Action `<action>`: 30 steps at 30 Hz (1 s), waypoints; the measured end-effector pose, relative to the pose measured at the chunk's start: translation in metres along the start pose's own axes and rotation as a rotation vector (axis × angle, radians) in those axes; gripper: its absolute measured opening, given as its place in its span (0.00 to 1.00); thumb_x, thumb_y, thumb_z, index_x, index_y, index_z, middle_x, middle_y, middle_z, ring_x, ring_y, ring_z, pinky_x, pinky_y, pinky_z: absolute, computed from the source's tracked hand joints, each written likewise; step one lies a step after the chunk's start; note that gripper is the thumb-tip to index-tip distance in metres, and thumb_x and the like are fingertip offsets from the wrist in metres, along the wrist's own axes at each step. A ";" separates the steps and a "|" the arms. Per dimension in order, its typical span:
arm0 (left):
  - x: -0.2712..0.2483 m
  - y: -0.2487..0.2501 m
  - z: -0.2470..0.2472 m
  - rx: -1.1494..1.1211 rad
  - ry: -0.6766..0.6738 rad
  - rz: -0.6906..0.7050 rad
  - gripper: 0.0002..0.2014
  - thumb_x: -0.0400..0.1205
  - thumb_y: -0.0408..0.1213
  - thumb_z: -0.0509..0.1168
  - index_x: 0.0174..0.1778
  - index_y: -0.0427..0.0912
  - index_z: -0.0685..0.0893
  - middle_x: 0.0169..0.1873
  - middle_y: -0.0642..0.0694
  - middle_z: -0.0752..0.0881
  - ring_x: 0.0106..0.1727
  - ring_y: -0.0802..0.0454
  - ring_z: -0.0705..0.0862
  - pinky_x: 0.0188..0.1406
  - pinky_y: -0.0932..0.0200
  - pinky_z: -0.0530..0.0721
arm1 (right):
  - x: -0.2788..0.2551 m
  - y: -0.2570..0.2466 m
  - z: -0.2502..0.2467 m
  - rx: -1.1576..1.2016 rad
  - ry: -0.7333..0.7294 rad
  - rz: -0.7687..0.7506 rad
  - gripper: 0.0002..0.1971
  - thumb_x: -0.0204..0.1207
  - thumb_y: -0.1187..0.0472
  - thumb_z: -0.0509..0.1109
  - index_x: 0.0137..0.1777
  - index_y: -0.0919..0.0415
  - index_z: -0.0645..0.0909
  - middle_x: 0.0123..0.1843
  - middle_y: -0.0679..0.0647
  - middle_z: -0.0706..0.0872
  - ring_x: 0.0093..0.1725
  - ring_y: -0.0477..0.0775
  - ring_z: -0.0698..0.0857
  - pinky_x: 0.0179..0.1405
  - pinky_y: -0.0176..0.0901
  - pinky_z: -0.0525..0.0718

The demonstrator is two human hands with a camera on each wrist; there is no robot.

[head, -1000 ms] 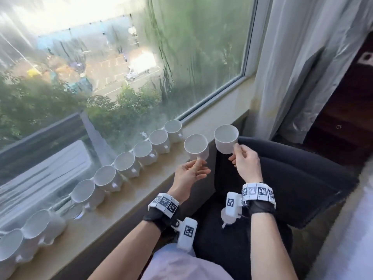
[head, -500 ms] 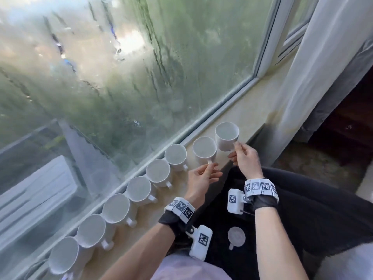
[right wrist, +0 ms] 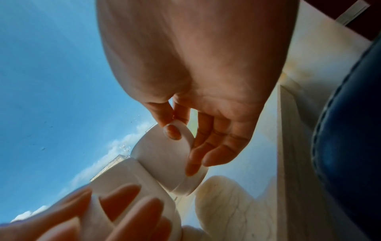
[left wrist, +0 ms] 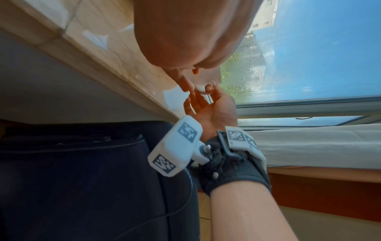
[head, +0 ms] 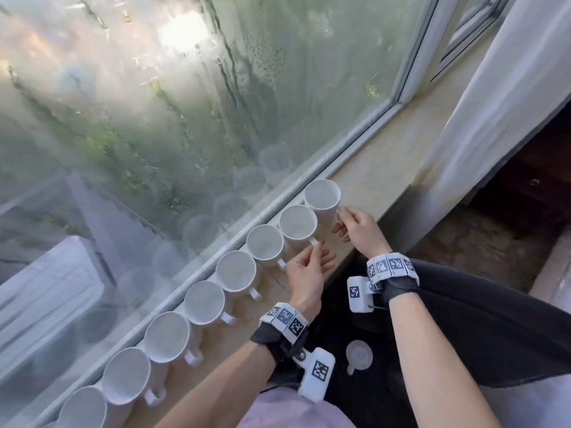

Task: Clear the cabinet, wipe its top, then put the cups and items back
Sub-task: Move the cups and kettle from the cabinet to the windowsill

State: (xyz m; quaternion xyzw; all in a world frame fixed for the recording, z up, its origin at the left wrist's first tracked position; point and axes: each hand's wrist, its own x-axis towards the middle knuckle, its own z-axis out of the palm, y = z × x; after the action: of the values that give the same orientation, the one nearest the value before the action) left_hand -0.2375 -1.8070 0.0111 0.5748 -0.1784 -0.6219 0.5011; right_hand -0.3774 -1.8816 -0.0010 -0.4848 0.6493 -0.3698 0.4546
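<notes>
**Both hands on mug handles at the far end of the sill row**

Head view: a row of white mugs stands on the windowsill [head: 380,168] along the glass, rims up, handles toward the person. Left hand [head: 309,267] reaches in palm-up, arm angled from lower left; thumb and forefinger pinch the handle of the second-to-last mug [head: 297,223], other fingers loosely spread. Right hand [head: 355,227] comes in from the right, wrist bent slightly, grip clamped on the handle of the end mug [head: 323,196]. The two mugs stand just beside each other; from here I can't tell whether the end mug's base is fully down on the sill. One more mug [head: 358,355] sits low on the dark chair [head: 494,319] between the forearms.

Left wrist view: mostly palm, close to the lens. The right hand [left wrist: 210,106] shows beyond it, fingertips on a white handle at the sill edge [left wrist: 103,65].

Right wrist view: right hand [right wrist: 206,114] has its thumb through the handle of the end mug [right wrist: 163,161], forefinger on the other side, remaining fingers resting down the mug wall. That mug looks tilted in frame, touching the neighbouring mug [right wrist: 132,187]. Left-hand fingers [right wrist: 123,197] curl around that neighbour's handle at the bottom.
</notes>
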 end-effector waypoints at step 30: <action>-0.007 0.006 -0.010 0.457 -0.069 0.173 0.27 0.85 0.27 0.64 0.81 0.43 0.73 0.76 0.51 0.80 0.68 0.64 0.82 0.70 0.62 0.81 | -0.012 -0.018 0.003 -0.274 -0.015 0.014 0.22 0.85 0.35 0.60 0.62 0.53 0.78 0.54 0.51 0.88 0.52 0.54 0.88 0.58 0.53 0.84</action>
State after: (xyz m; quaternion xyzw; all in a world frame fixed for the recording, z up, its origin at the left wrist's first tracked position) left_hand -0.2267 -1.8001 0.0173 0.6342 -0.3800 -0.5395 0.4029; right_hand -0.3678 -1.8746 0.0179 -0.5405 0.6937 -0.2711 0.3914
